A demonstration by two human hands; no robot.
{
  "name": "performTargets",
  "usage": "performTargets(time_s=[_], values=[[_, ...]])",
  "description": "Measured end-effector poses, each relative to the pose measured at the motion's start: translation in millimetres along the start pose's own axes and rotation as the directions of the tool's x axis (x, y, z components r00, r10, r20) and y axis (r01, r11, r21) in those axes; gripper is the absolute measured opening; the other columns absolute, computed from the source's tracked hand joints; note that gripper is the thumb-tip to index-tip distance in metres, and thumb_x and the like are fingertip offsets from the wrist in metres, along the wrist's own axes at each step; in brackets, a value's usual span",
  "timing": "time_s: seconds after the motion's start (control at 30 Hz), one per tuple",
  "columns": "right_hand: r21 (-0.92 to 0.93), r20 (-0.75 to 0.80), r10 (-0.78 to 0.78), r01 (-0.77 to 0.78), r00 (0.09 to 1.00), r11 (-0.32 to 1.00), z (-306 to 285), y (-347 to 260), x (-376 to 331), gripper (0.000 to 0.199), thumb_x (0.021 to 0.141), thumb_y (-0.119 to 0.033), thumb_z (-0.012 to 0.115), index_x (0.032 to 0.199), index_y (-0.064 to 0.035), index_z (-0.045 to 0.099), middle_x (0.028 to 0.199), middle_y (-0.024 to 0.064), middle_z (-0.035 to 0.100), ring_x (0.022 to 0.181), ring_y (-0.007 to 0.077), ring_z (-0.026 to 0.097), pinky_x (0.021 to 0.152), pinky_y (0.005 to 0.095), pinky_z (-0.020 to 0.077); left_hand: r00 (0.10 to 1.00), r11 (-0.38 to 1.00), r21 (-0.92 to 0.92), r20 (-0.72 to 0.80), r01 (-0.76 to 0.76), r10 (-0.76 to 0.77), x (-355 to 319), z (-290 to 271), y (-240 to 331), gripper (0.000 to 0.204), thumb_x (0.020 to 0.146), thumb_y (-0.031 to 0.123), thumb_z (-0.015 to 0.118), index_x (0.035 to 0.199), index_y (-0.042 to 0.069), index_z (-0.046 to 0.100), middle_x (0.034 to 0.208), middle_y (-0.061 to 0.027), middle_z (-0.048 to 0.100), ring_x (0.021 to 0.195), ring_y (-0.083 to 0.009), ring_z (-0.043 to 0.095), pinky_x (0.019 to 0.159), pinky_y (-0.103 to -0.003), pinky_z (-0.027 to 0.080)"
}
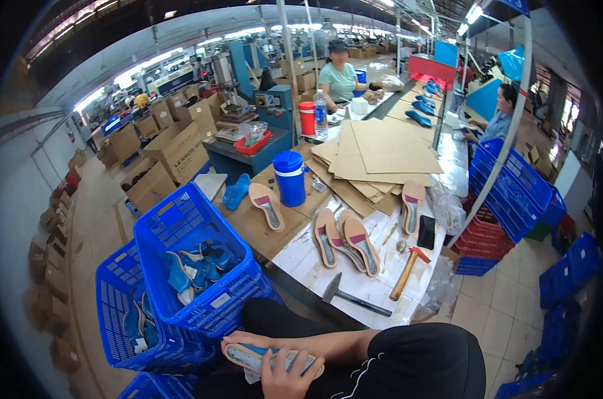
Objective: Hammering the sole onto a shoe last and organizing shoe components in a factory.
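Note:
Low in front, above my lap, is a blue shoe last [258, 348] with a tan-edged insole on its upturned bottom. My right hand [247, 340] grips its far left end; that forearm reaches in from the right, past my raised knee. My left hand [288, 378] comes up from the lower edge, fingers closed across the insole. Some pale film hangs under the last. On the white-covered bench [298, 289] lie loose insoles [361, 246] with purple patches and grey strips, a dark-headed hammer [355, 297] and a wooden-handled hammer [408, 274] with a red head.
To the left, stacked blue crates [225, 302] hold blue lasts [202, 263]. A blue jug [290, 183], cardboard sheets [388, 149] and a dark phone [426, 233] lie or stand on the bench. More crates [514, 183] stand right. Two people sit farther along.

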State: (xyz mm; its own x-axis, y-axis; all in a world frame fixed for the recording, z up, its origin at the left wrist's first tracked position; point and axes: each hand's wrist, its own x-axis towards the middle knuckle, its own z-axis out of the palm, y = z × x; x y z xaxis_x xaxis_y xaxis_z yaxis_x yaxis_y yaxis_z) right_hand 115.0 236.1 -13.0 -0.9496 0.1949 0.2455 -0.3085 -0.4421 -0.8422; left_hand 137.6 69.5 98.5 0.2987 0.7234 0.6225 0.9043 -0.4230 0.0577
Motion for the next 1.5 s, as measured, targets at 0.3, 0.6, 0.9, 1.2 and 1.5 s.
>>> performTargets(time_s=[0.3,0.6,0.9,1.2,1.5], values=[[0.102,-0.282,0.009,0.021,0.959,0.995,-0.6,63.6,-0.2,0.052,0.116,-0.048,0.041,0.104,-0.0076,0.071,0.087,0.0035,0.070,0.077,0.0151,0.066,0.078,0.0310,0.0556,0.991,0.981,-0.193,0.122,-0.032,0.057,-6.6,-38.3,-12.6,0.020,0.084,0.025,0.079,0.104,0.025,0.079,0.126,-0.0015,0.074,0.129,-0.0366,0.065,0.109,-0.064,0.049],[-0.437,-0.037,0.027,-0.040,0.999,0.898,68.0,-80.9,23.6,0.060,0.115,-0.057,0.031,0.132,-0.0084,0.062,0.116,0.0132,0.075,0.101,0.0284,0.075,0.094,0.0383,0.0557,1.000,0.932,-0.363,-0.012,0.001,-0.006,19.1,-165.4,-55.8,0.037,0.085,0.017,0.082,0.121,0.022,0.076,0.137,-0.0113,0.069,0.127,-0.0476,0.063,0.101,-0.061,0.055],[-0.578,0.210,0.137,0.010,0.968,0.816,110.0,-77.5,-41.0,0.101,0.103,-0.066,0.055,0.169,-0.0016,0.016,0.165,0.0281,0.030,0.149,0.0419,0.042,0.122,0.0482,0.0349,0.186,0.027,-1.000,-0.029,-0.014,-0.982,-43.1,-137.6,-124.5,0.039,0.094,0.015,0.082,0.124,-0.004,0.066,0.114,-0.0245,0.075,0.099,-0.0380,0.077,0.085,-0.047,0.065],[-0.662,0.117,0.210,-0.081,0.971,0.745,112.9,-73.7,-51.8,0.120,0.090,-0.033,0.087,0.173,-0.0066,0.004,0.164,0.0267,0.035,0.138,0.0386,0.053,0.112,0.0467,0.0454,0.212,-0.048,-0.989,0.077,0.140,-0.974,-54.6,-112.2,-144.3,0.042,0.097,0.017,0.080,0.133,0.001,0.066,0.117,-0.0198,0.076,0.102,-0.0300,0.078,0.087,-0.043,0.065],[0.260,-0.161,0.655,-0.609,0.738,0.750,115.7,-45.7,52.7,0.072,0.103,-0.055,0.061,0.147,0.0002,0.052,0.123,0.0284,0.070,0.098,0.0460,0.074,0.078,0.0532,0.0632,0.223,0.140,0.181,-0.612,0.973,-0.759,-194.2,-117.9,-130.4,0.083,0.092,0.052,0.078,0.157,0.007,0.050,0.138,-0.0263,0.066,0.128,-0.0457,0.062,0.114,-0.056,0.044]])
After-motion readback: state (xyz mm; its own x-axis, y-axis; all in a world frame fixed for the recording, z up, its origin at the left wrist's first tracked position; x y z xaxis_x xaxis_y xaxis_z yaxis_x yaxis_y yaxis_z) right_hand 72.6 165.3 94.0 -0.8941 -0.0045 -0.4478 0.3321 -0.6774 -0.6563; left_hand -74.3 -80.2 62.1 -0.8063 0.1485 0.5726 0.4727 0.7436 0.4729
